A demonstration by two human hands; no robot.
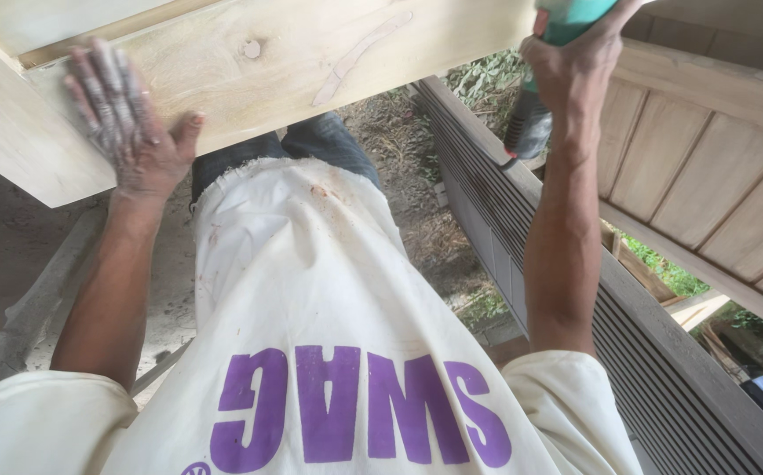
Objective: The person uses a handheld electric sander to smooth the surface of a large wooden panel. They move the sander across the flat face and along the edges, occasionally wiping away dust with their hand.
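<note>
Head view: pale knotted wooden panel (293, 53) under dusty left hand (131, 132).

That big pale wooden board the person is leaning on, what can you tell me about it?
The pale, unfinished wooden board runs across the top of the view, above the person's lap. Its face shows a round knot, a long curved grain mark and a thick sawn edge; a raised strip crosses its upper left. The dust-whitened left hand lies flat on it, fingers spread. The right hand, at its right end, grips a teal power tool.
</note>
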